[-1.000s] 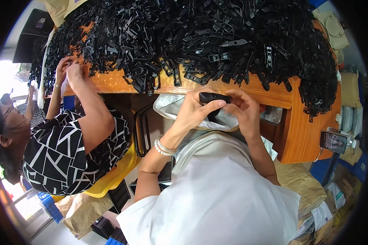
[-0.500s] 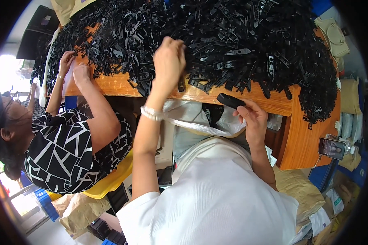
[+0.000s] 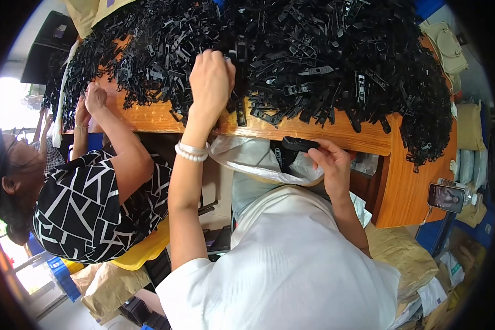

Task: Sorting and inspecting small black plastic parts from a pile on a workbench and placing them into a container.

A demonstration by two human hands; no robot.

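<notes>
The right hand (image 3: 337, 166) pinched a black piece (image 3: 298, 144) in its fingers. The left hand (image 3: 210, 82) was curled over the pile of black parts (image 3: 305, 71); I could not tell if it held one. Just left of the right hand, a white bag (image 3: 237, 151) was open with black parts inside. Farther right were a lit phone (image 3: 446, 198) and a white packet (image 3: 450, 261) with green print, too small to read.

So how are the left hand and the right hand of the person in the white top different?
The left hand is over the heap of black parts; the right hand is nearer the body, below the table's edge in the picture.
The right hand pinches a black piece; the left hand's fingertips are hidden.
The left wrist wears white beads; the right shows none.
Both hands are gloveless.
</notes>
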